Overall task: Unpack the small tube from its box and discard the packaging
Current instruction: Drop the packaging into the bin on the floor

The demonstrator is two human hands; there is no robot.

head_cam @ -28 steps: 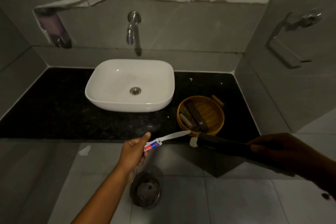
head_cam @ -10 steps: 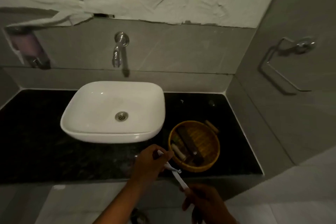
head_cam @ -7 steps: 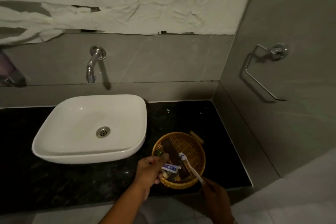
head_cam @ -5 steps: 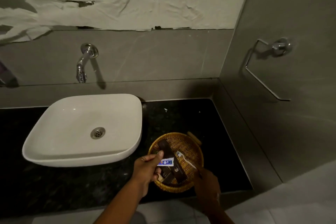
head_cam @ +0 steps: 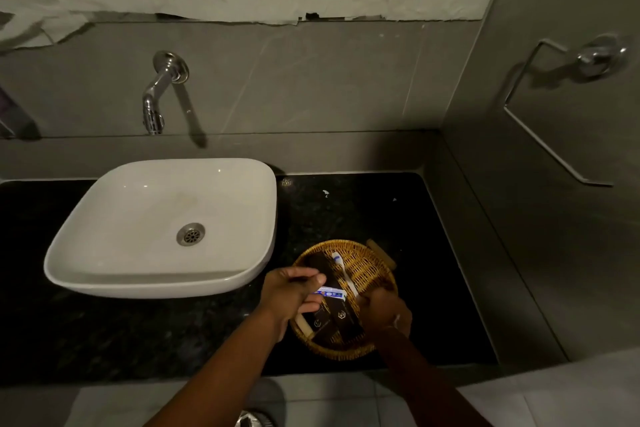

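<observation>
A small white-and-blue tube [head_cam: 333,293] is pinched in my left hand [head_cam: 289,295], held over the left side of a round wicker basket [head_cam: 375,274] on the black counter. My right hand [head_cam: 386,312] grips the lower end of a white toothbrush [head_cam: 343,272], whose head lies toward the far side of the basket. Dark brown boxes [head_cam: 341,321] with gold logos lie inside the basket below the tube. A pale stick-like item [head_cam: 304,324] sits at the basket's left edge.
A white vessel sink [head_cam: 162,229] stands left of the basket under a chrome wall spout [head_cam: 157,94]. The black counter [head_cam: 381,204] ends at a grey wall on the right with a chrome towel ring [head_cam: 554,107]. A metal bin rim [head_cam: 254,419] shows on the floor below.
Both hands moved from over the floor and bin up to the basket. The right hand no longer holds the dark box; it now holds the toothbrush, lowered into the basket.
</observation>
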